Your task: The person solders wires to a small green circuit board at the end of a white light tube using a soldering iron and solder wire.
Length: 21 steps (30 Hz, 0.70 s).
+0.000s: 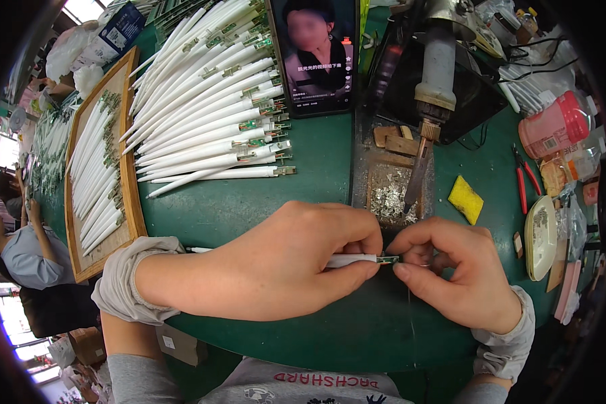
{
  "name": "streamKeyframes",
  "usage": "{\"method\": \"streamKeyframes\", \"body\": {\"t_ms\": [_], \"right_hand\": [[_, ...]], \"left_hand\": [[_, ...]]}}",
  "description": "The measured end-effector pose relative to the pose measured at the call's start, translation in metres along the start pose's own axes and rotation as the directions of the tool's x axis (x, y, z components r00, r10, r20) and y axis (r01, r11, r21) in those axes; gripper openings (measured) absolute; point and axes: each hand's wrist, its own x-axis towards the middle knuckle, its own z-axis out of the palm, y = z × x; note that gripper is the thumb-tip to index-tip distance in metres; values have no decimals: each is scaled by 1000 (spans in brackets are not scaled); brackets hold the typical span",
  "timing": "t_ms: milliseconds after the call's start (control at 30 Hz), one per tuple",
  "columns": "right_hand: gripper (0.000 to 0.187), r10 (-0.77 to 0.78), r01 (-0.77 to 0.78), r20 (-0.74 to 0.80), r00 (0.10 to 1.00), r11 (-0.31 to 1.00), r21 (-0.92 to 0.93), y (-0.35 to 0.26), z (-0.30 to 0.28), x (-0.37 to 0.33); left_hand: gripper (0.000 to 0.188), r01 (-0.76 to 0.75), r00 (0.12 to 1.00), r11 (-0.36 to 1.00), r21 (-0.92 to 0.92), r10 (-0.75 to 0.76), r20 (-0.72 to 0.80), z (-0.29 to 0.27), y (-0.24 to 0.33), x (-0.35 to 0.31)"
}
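Note:
A white pen-shaped stick (350,258) lies level in my left hand (283,262), pinched between thumb and fingers. At its right end a small green circuit board (388,259) sticks out. My right hand (458,269) is closed in a pinch at that end, with a thin wire (411,316) trailing down from its fingers. Just above the hands, a soldering iron (421,168) points down in its mount. Its tip is over a tray of silvery solder scraps (392,195). My fingers partly hide where wire and board meet.
Many similar white sticks (209,121) are piled at the far left, beside a wooden-framed tray (141,202) of more. A phone (316,60) stands behind. To the right are a yellow sponge (465,200), red-handled pliers (522,185) and a dish (540,236). A co-worker (37,249) sits at left.

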Motion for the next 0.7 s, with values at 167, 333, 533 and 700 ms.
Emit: {"method": "streamKeyframes", "body": {"t_ms": [167, 333, 533, 700], "right_hand": [[13, 65, -66, 10, 998, 977, 202, 14, 2, 2], [9, 80, -85, 28, 996, 966, 246, 17, 3, 4], [12, 179, -209, 109, 978, 878, 432, 18, 7, 6], [12, 133, -150, 69, 989, 905, 399, 17, 3, 5]], "left_hand": [[12, 272, 962, 902, -336, -245, 123, 2, -3, 3], [11, 124, 992, 964, -234, -115, 50, 5, -10, 5], [10, -41, 999, 989, -140, 39, -21, 9, -14, 4], [9, 126, 992, 969, -211, -126, 15, 5, -9, 4]]}}
